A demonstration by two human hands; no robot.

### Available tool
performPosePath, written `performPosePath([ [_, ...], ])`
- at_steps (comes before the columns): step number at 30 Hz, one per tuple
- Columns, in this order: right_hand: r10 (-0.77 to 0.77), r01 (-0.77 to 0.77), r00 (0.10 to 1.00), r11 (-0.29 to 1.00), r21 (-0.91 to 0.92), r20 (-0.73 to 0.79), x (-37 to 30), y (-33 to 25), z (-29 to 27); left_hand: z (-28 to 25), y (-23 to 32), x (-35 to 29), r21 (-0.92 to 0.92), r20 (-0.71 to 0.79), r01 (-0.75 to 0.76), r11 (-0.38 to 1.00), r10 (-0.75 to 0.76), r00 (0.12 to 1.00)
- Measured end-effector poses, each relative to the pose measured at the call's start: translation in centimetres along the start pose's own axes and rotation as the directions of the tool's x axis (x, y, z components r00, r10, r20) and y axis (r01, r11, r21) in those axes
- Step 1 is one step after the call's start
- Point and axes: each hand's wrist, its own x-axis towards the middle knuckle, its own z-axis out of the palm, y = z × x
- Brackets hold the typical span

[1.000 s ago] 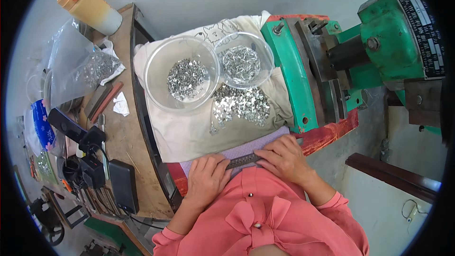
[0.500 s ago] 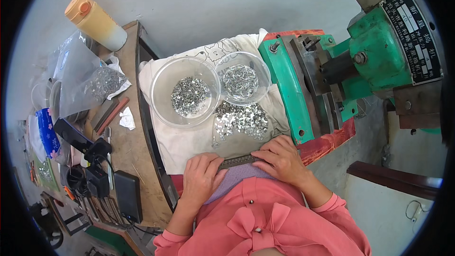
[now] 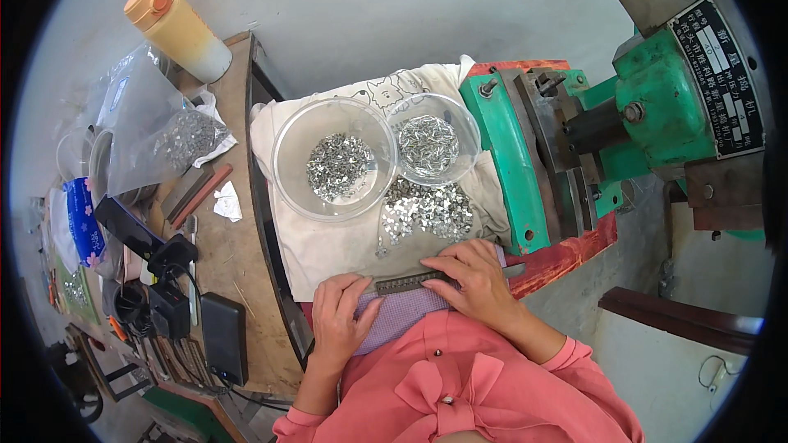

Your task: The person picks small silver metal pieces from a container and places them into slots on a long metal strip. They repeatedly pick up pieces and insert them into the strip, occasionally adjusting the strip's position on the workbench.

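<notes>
Dark strip (image 3: 406,283), lilac checked cloth (image 3: 394,320)

Head-worn fisheye view, steeply downward

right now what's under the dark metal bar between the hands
Along the near edge of the metal bar, purple cloth shows; past its far edge, khaki cloth. Directly beneath, the bar hides everything, and the right hand covers its right end.

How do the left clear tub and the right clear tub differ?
The left tub looks wider; the right tub is smaller. The left tub holds short, chip-like pieces; the right tub holds slender, pin-like ones. The right tub sits nearer the green press than the left tub. Both are round, see-through and open-topped, with silvery pieces inside.
</notes>
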Motion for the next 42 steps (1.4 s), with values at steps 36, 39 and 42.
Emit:
performPosePath([
  [36, 0.173, -0.168, 0.984, 0.977, 0.131, -0.029, -1.3, 0.8, -1.5, 0.8, -0.2, -0.2, -0.036, -0.021, 0.068, 0.997, -0.069, 0.997],
  [39, 0.164, -0.16, 0.986, 0.982, 0.104, -0.032, -1.3, 0.5, -1.3, 0.8, -0.2, -0.1, -0.038, -0.023, 0.065, 0.997, -0.066, 0.998],
  [42, 0.171, -0.166, 0.985, 0.978, 0.129, -0.027, -1.4, 0.8, -1.3, 0.8, -0.3, -0.1, -0.038, -0.028, 0.06, 0.997, -0.061, 0.998],
])
